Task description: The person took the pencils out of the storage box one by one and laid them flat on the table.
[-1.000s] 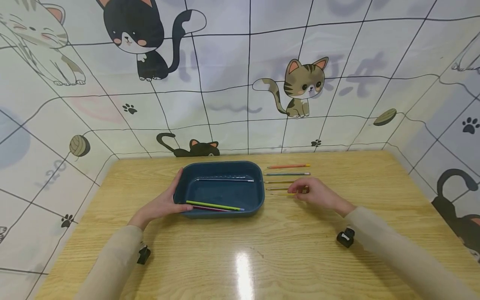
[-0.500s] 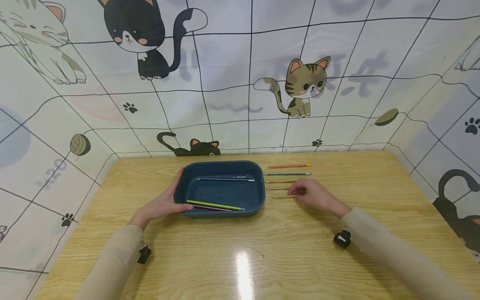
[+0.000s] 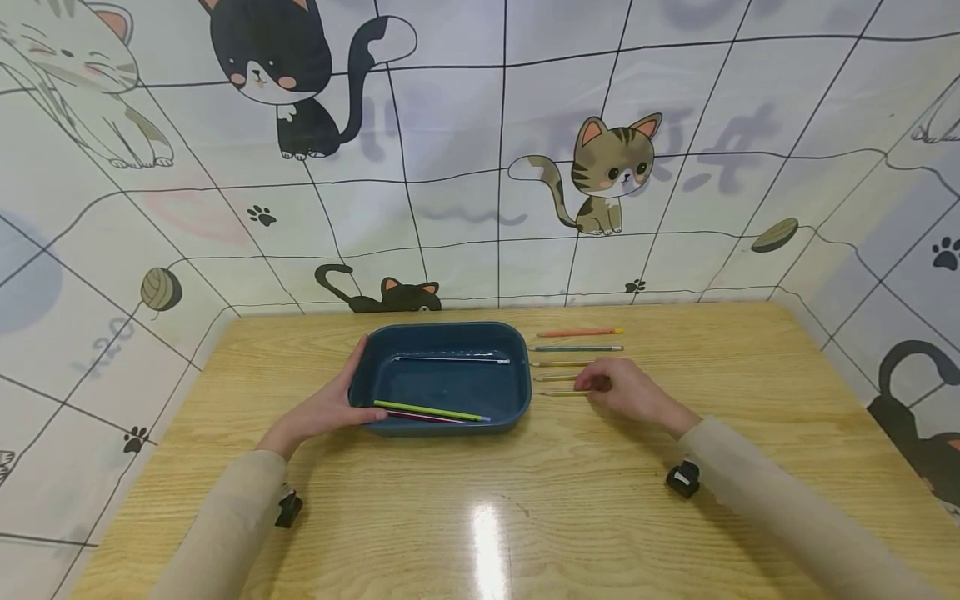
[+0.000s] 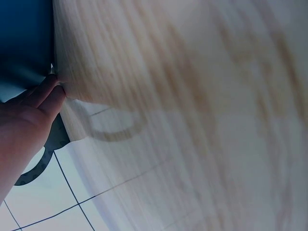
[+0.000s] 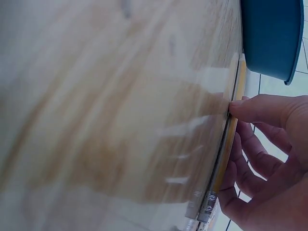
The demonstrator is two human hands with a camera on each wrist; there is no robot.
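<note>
My left hand (image 3: 326, 408) holds the left end of a dark blue plastic bin (image 3: 450, 430), thumb at its front rim. In the left wrist view, its straight fingers (image 4: 50, 102) lie along the bin's side. Inside the bin are a lime-green pencil (image 3: 429, 411) and a dark purple one along the front, plus a thin pale-looking pencil (image 3: 450, 360) farther back. To the right, my right hand (image 3: 633, 390) pinches the nearest yellow pencil (image 3: 558, 392) of a row, close over the table. The thumb (image 5: 243, 109) presses on the pencil's side in the right wrist view; its far end is hidden.
Behind the pinched pencil lie two yellowish pencils (image 3: 557, 364), a blue-green pencil (image 3: 577, 348) and an orange pencil (image 3: 577, 332), roughly parallel. The wooden table (image 3: 420, 508) meets a cat-patterned wall covering (image 3: 457, 208) at the back and sides.
The right hand has shifted the nearest yellow pencil slightly toward the front, widening its gap from the row. The left hand and bin stay in place.
</note>
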